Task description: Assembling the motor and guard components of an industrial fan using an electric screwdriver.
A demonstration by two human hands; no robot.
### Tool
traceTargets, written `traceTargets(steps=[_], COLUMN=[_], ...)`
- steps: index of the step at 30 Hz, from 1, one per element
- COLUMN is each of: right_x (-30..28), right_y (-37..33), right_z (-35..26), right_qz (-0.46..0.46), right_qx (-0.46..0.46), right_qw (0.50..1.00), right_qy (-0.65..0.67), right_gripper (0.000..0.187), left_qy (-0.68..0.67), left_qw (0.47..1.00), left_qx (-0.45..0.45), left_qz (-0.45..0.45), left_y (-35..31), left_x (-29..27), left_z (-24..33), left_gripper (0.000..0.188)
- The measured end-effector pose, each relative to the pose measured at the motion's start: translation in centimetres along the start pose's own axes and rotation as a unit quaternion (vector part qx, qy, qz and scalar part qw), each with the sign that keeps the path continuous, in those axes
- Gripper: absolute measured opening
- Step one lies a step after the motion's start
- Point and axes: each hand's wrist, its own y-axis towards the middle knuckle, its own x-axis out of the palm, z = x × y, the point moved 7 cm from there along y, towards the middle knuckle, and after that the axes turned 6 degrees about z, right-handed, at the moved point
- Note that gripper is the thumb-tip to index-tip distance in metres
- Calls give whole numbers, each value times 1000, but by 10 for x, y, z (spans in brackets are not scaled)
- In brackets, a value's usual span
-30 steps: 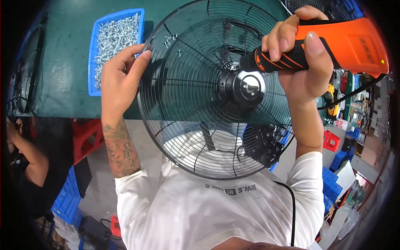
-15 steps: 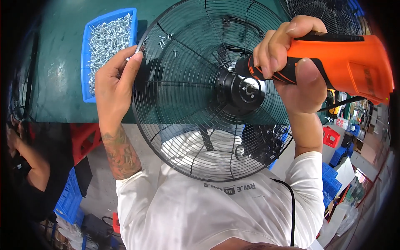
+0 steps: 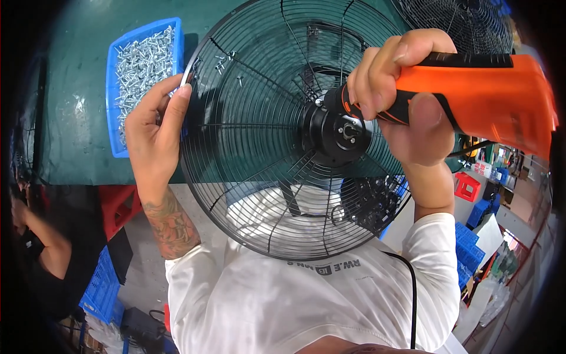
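Note:
A round black wire fan guard [image 3: 259, 125] stands at the table's near edge, with a black motor hub [image 3: 348, 137] at its middle. My left hand [image 3: 154, 130] is closed on the guard's left rim, thumb and fingers pinching it. My right hand [image 3: 407, 97] is wrapped around an orange and black power screwdriver [image 3: 477, 88]. Its black nose points left and meets a bright screw [image 3: 319, 102] at the hub's upper edge. The bit itself is too small to make out. Several loose screws [image 3: 221, 65] show through the wires at the guard's upper left.
A blue bin [image 3: 111, 100] full of silver screws lies on the green table [image 3: 76, 141], left of the guard. Another wire guard [image 3: 454, 29] is at the far right. At lower left are a co-worker's arm [image 3: 44, 239], a red stool [image 3: 115, 206] and a blue crate [image 3: 103, 283].
The bin, guard and left hand appear slightly farther left and lower in the picture. Both hands keep their hold, and the screwdriver's nose stays at the hub's upper edge.

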Motion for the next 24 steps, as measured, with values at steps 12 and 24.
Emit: traceTargets(steps=[12,24], right_x=[0,1], right_y=[3,15], right_z=[4,-64], right_qz=[56,-167], right_qx=[-76,-153], right_qw=[993,972], right_qy=[77,59], right_gripper=[41,50], left_qy=[-551,-330], left_qw=[815,908], left_qx=[-177,-136], left_qz=[31,-220], left_y=[26,-32], left_x=[-47,41], left_z=[-35,65], left_gripper=[41,38])
